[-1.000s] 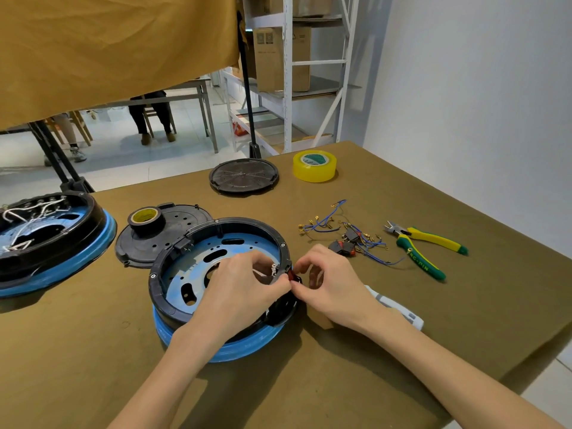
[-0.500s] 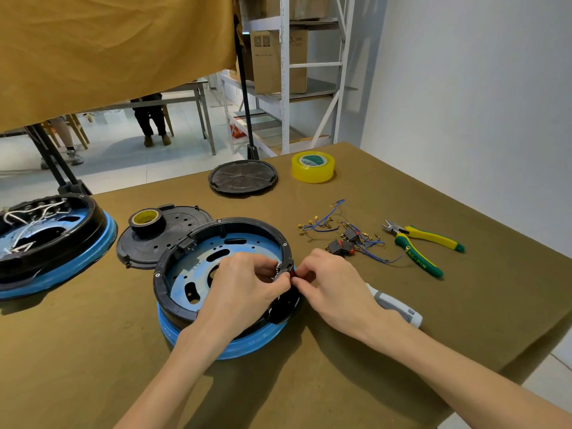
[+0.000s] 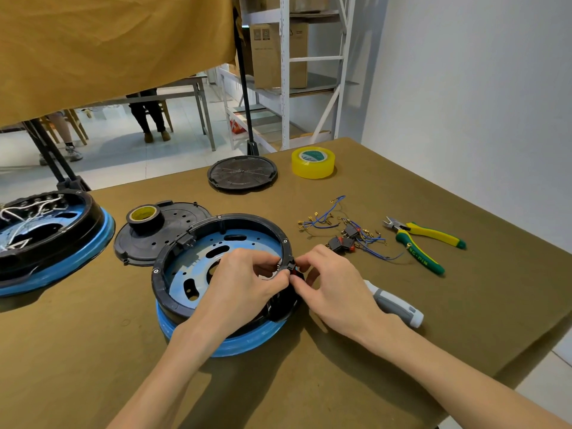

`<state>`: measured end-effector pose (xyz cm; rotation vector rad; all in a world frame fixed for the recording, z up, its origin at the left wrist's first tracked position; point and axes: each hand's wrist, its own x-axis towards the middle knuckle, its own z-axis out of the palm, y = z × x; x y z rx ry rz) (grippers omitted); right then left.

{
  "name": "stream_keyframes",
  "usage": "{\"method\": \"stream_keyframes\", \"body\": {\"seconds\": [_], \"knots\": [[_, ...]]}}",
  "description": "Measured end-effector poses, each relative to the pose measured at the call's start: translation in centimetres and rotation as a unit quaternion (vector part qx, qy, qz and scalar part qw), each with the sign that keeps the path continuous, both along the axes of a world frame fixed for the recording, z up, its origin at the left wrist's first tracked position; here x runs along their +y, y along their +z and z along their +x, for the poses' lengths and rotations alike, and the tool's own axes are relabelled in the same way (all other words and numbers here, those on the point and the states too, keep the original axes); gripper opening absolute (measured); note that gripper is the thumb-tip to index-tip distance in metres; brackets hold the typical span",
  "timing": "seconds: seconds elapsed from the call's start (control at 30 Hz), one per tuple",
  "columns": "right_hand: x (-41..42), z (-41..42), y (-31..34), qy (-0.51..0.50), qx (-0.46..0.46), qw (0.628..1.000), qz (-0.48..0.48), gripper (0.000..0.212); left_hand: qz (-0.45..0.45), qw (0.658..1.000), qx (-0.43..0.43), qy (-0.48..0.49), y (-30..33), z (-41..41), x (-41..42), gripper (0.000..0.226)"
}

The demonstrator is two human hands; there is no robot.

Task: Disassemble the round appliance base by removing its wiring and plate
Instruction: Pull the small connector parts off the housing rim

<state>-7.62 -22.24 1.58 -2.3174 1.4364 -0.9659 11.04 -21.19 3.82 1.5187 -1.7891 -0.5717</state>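
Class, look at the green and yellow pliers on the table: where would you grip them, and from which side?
Grip the pliers round both handles, coming from above on the right. They lie flat with jaws pointing left toward the loose wires, and the handles spread apart toward the right.

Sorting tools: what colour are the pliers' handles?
Yellow and green pliers, clearest in the head view.
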Motion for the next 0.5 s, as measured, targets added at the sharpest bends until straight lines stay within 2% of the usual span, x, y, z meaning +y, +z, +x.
{"method": "stream_keyframes", "body": {"seconds": [0.17,0.23,0.37,0.5], "knots": [[0.4,0.1,0.2,0.0,0.026,0.998,-0.064,0.022,-0.003,1.0,-0.005,-0.004,0.1,-0.1,0.1,0.026],[0.1,0.0,0.1,0.018,0.024,0.998,-0.051,0.018,-0.007,1.0,0.003,0.006,0.2,-0.1,0.1,0.019],[-0.6,0.0,-0.4,0.073,-0.036,0.996,-0.026,0.009,-0.024,0.999,-0.006,0.032,0.0,-0.1,0.2,0.027],[-0.9,0.6,-1.1,0.076,-0.087,0.992,-0.042,0.006,-0.034,0.999,0.001,0.024,0.0,-0.2,0.1,0.024]]}}
